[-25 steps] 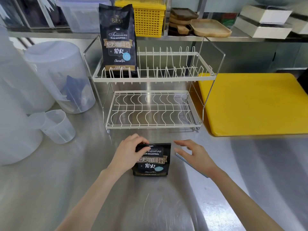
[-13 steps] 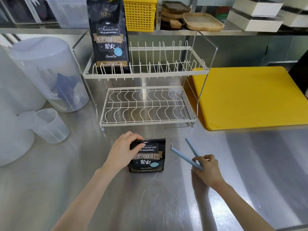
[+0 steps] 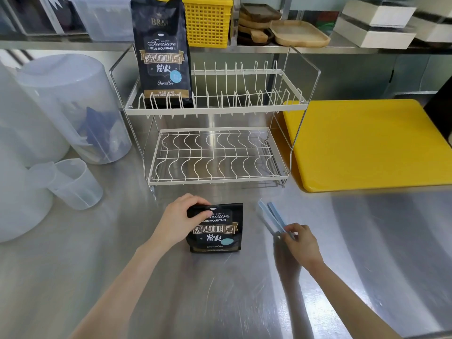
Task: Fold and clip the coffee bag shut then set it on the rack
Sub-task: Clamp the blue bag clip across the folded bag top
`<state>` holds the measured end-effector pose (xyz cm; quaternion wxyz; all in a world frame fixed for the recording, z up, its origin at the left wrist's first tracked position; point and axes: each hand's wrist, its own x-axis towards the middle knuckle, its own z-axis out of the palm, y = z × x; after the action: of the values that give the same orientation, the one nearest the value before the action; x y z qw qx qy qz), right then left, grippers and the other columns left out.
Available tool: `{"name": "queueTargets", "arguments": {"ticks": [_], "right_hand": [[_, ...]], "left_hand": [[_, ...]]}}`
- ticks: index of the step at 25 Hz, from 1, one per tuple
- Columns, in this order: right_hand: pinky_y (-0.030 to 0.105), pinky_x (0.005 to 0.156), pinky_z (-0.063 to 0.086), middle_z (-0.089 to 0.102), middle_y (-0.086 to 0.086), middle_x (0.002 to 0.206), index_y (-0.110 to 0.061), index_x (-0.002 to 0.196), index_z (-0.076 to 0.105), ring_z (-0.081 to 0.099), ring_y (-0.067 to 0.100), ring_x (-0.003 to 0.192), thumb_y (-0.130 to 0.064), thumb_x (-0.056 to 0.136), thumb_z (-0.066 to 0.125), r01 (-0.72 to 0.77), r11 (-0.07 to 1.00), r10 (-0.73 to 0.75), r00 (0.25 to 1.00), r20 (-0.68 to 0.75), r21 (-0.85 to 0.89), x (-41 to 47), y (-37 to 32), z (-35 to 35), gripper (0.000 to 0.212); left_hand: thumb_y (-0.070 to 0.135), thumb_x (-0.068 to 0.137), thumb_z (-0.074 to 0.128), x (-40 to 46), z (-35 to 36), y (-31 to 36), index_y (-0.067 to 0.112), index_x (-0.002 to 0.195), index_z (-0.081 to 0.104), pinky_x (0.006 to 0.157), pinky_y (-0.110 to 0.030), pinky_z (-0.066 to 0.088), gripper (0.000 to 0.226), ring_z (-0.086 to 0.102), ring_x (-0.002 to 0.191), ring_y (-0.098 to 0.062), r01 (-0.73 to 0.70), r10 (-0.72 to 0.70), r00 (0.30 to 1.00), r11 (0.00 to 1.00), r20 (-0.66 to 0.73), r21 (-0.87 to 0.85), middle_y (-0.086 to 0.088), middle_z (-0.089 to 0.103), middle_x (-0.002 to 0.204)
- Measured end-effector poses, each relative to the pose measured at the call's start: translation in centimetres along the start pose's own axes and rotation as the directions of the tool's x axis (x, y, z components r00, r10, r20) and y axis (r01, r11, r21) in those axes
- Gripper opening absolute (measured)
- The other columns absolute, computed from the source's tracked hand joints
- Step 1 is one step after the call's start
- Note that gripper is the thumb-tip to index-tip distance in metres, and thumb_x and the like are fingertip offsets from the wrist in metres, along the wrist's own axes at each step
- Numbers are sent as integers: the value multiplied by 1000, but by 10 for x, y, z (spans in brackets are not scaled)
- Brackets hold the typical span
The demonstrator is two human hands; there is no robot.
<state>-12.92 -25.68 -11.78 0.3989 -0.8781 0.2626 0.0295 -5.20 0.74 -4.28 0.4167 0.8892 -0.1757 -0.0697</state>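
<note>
A black coffee bag [image 3: 216,231] with its top folded down stands on the steel counter in front of the rack. My left hand [image 3: 179,220] grips its folded top at the left corner. To the right of the bag, my right hand [image 3: 299,242] holds a light blue bag clip [image 3: 270,217] by its hinged end, its two arms spread apart and pointing up and left. The clip is apart from the bag. A white two-tier wire rack [image 3: 215,108] stands behind, with a second, tall coffee bag [image 3: 163,52] upright at the left of its upper tier.
A yellow cutting board [image 3: 367,143] lies right of the rack. Translucent plastic containers [image 3: 71,108] and a small measuring cup [image 3: 73,183] stand at the left. A back shelf holds a yellow basket [image 3: 208,20], wooden trays [image 3: 299,34] and white boxes [image 3: 374,25].
My right hand has picked the blue clip up off the counter and holds it beside the bag. My left hand has kept its hold on the folded top.
</note>
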Motion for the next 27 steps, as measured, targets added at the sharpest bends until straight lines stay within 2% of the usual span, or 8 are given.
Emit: {"name": "queueTargets", "arguments": {"ticks": [3,6,8,11,14,16,20,27], "right_hand": [[33,78,46,61,12,108,-17,91,63,56,26,90,-21,86,53,-76,967,73,997,24,243,-3,-16,-4,11],[43,87,52,66,5,89,-26,77,61,62,31,94,-22,86,54,-48,919,24,998,66,391,-8,-40,-9,12],[34,81,52,64,2,86,-22,82,61,64,25,93,-20,87,52,21,879,-67,995,80,476,-12,-58,-13,10],[22,76,50,63,1,90,-23,83,60,63,13,89,-17,88,51,138,825,-200,978,54,548,-17,-80,-17,11],[23,76,50,62,-6,90,-27,84,60,61,12,87,-19,86,53,243,839,-299,954,40,486,-18,-85,-19,11],[15,68,47,60,-4,93,-26,84,60,56,5,80,-17,85,55,334,861,-379,924,46,383,-18,-85,-22,11],[-1,75,39,57,-12,93,-34,80,58,51,-11,88,-14,81,60,498,847,-519,850,91,186,-13,-84,-26,20],[2,71,41,55,-22,90,-47,84,47,54,-2,86,-18,80,62,509,854,-520,836,174,104,-7,-99,-14,33]], "left_hand": [[19,79,63,-3,-6,-4,38,78,57,70,1,37,21,55,84,11,65,-63,998,988,15,-142,18,62,87],[16,79,62,-5,-6,-14,40,84,53,89,-19,40,26,57,98,-8,129,-135,991,961,-8,-245,17,61,94],[15,79,63,-8,-5,-20,36,85,54,95,-32,42,23,57,101,-20,173,-188,982,939,-22,-298,9,63,95],[18,80,62,-11,-4,-23,34,84,55,96,-38,43,18,58,103,-20,211,-220,976,925,8,-316,1,65,98],[18,80,62,-11,-4,-26,35,85,56,97,-37,42,19,58,104,-20,209,-213,977,921,24,-329,-1,65,100],[17,80,62,-10,-4,-28,33,86,56,96,-33,42,18,58,103,-19,211,-214,976,914,28,-346,-1,65,100],[14,80,62,-10,-3,-27,29,88,57,77,-7,44,17,59,95,-9,208,-213,977,896,31,-393,4,65,97],[13,77,66,-14,2,-32,35,91,58,69,-1,45,27,61,90,7,236,-225,971,834,83,-499,19,68,94]]}}
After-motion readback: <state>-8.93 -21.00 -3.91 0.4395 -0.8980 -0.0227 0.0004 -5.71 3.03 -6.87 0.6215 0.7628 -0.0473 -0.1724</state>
